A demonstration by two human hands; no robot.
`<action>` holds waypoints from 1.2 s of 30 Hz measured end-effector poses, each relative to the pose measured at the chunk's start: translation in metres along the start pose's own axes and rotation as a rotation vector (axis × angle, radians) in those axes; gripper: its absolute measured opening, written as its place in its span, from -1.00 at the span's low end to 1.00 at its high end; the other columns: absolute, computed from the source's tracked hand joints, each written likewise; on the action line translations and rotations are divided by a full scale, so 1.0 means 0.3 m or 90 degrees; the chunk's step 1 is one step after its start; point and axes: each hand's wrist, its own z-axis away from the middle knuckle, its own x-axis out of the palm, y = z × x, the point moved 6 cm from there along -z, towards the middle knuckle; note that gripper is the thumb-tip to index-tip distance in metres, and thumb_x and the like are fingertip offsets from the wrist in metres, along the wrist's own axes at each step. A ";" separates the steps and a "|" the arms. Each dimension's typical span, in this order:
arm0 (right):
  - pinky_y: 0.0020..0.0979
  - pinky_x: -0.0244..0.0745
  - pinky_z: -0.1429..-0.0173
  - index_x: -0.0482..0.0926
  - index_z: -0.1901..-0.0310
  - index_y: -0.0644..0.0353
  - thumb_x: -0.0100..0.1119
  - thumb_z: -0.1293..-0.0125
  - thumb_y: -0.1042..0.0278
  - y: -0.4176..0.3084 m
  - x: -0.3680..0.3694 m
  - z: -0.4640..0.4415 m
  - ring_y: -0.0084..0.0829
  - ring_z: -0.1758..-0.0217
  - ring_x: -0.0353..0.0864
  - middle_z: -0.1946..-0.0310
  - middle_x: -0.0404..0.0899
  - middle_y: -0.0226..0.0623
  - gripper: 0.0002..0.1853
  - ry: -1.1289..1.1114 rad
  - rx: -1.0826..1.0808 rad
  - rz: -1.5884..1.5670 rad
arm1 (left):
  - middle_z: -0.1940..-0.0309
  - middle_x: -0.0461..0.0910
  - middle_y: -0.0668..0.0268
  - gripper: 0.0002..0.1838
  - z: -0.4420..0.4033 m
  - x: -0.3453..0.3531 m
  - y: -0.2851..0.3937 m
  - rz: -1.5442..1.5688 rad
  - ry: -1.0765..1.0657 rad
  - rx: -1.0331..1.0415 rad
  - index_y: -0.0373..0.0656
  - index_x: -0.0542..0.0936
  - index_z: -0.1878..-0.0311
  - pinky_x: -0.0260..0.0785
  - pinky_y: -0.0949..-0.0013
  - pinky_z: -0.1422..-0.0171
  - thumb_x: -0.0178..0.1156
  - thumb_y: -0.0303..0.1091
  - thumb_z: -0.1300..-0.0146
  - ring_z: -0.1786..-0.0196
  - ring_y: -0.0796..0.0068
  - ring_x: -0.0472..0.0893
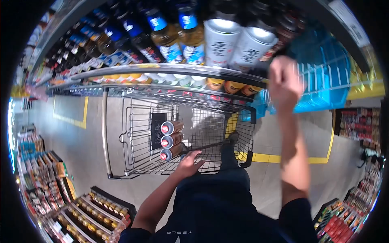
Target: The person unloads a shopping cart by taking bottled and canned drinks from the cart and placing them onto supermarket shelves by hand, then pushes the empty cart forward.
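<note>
My left hand [188,165] hovers at the near side of the wire shopping cart [106,133], thumb and fingers apart, holding nothing that I can see. Close to it, three brown cans [172,139] with red-and-white ends lie side by side in the cart. My right hand [285,79] is raised at the shelf's front edge and smeared by motion; its fingers look curled, but whether they hold anything is unclear. Just left of it on the shelf stand two large white cans [221,43] with dark lettering. To its right is a blue crate [324,77] behind wire bars.
Bottles with blue labels [188,40] line the shelf [162,69] left of the white cans. Orange-topped cans [234,87] sit on the level below. Yellow floor tape [291,159] runs right of the cart. A bottle rack [87,214] stands at lower left.
</note>
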 end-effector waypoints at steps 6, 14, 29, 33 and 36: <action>0.06 0.61 0.01 0.65 0.13 0.12 0.22 -0.31 0.13 -0.309 0.573 1.102 0.04 0.13 0.72 0.33 0.70 -0.05 -0.74 -0.879 0.351 -0.094 | -0.20 0.55 -0.04 -0.42 0.076 -0.112 -0.174 -0.091 0.051 -0.055 -0.20 0.46 -0.30 0.39 0.12 -0.35 0.30 -0.08 -0.32 -0.27 0.00 0.55; -0.23 0.58 0.38 0.59 0.14 0.04 -0.03 -0.40 0.24 -0.558 1.123 1.454 -0.29 0.41 0.74 0.30 0.71 -0.21 -0.80 -0.821 -0.040 -0.027 | -0.20 0.53 -0.12 -0.40 0.222 -0.285 -0.342 -0.082 0.166 -0.076 -0.25 0.45 -0.29 0.34 0.06 -0.42 0.27 -0.06 -0.33 -0.31 -0.13 0.49; -0.12 0.63 0.22 0.61 0.21 0.19 0.36 -0.11 0.18 -0.217 0.723 1.239 -0.03 0.36 0.71 0.36 0.69 -0.06 -0.70 -0.715 0.126 -0.084 | -0.13 0.58 0.02 -0.52 0.217 -0.187 -0.304 0.079 0.188 -0.073 -0.17 0.53 -0.21 0.40 0.11 -0.32 0.27 -0.12 -0.33 -0.22 0.01 0.56; -0.20 0.56 0.38 0.61 0.24 0.18 0.45 -0.04 0.21 -0.232 0.356 0.857 -0.09 0.50 0.66 0.51 0.62 -0.14 -0.68 -0.515 0.112 -0.161 | -0.03 0.65 0.14 -0.56 0.058 -0.002 -0.388 0.272 0.137 -0.076 -0.18 0.55 -0.20 0.50 0.26 -0.18 0.30 -0.14 -0.37 -0.09 0.32 0.65; -0.30 0.53 0.43 0.62 0.23 0.20 0.49 -0.02 0.29 -0.192 0.093 0.696 -0.20 0.56 0.63 0.53 0.60 -0.18 -0.68 -0.462 0.194 -0.161 | -0.09 0.63 0.17 -0.53 -0.059 0.092 -0.312 0.456 0.040 -0.137 -0.16 0.53 -0.24 0.49 0.24 -0.20 0.26 -0.08 -0.41 -0.12 0.29 0.64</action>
